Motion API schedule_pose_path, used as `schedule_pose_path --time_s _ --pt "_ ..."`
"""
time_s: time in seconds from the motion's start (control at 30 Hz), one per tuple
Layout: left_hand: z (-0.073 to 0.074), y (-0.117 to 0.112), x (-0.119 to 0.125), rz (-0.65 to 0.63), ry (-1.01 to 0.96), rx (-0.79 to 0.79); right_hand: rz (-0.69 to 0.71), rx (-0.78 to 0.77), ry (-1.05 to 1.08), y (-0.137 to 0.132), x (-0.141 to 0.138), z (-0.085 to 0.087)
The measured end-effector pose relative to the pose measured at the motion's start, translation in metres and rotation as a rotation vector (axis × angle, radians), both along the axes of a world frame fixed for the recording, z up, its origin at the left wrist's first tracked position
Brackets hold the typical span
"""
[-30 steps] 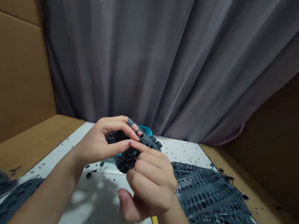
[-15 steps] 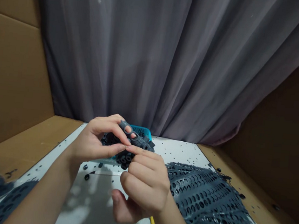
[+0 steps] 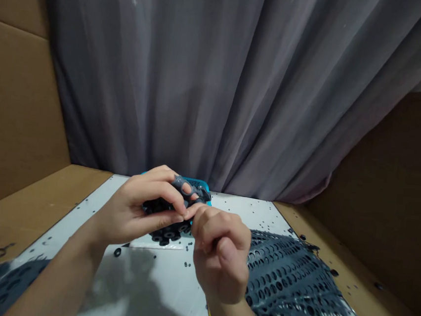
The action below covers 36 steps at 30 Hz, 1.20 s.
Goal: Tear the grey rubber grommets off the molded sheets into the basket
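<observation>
My left hand (image 3: 146, 204) pinches a dark grey, rubbery strip with round holes (image 3: 182, 184) between thumb and fingers; one fingertip shows through its holes. My right hand (image 3: 222, 248) is closed, with its index finger reaching to the left fingertips and pressing at the strip. Its other fingers are curled, and nothing shows in them. Below and behind the hands, several dark ring-shaped pieces (image 3: 168, 234) are bunched together; whether they join the held strip is hidden. A blue perforated basket (image 3: 207, 187) stands just behind, mostly covered by the hands.
A stack of dark perforated sheets (image 3: 296, 270) lies on the white table (image 3: 139, 275) at the right, with small dark bits scattered about. More dark sheets (image 3: 8, 285) are at the lower left. Cardboard walls (image 3: 15, 99) flank the table, and a grey curtain (image 3: 188, 76) hangs behind.
My right hand has turned, its thumb swinging up from below to the near side of the fist. The strip has tipped and shifted slightly. My left hand keeps its pinch.
</observation>
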<state>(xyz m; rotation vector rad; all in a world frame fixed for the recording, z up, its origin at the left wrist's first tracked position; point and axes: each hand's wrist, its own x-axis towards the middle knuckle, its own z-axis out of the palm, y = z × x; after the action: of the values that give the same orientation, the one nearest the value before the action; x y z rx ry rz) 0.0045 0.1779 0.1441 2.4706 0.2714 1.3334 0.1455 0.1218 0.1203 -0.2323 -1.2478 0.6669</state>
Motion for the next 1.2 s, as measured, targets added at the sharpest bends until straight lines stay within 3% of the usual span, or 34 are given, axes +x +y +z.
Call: schedule_pose_path --time_s 0.23,0.4,0.67,0.93,1.2 --pt "-0.005 0.000 0.011 0.196 0.012 -0.007 0.565 -0.332 0.421 0.005 -0.007 0.010" --pt "-0.007 -0.002 0.016 0.180 -0.013 -0.083 0.767 -0.377 0.573 0.004 -0.003 0.012" --pt "-0.009 0.000 0.017 0.094 -0.026 -0.189 0.759 -0.368 0.597 0.006 -0.005 0.010" --pt "-0.015 0.000 0.020 0.084 -0.027 -0.272 0.585 -0.434 0.521 0.006 -0.004 0.012" --pt "-0.013 0.001 0.022 0.049 0.008 -0.269 0.671 -0.430 0.571 0.005 -0.005 0.011"
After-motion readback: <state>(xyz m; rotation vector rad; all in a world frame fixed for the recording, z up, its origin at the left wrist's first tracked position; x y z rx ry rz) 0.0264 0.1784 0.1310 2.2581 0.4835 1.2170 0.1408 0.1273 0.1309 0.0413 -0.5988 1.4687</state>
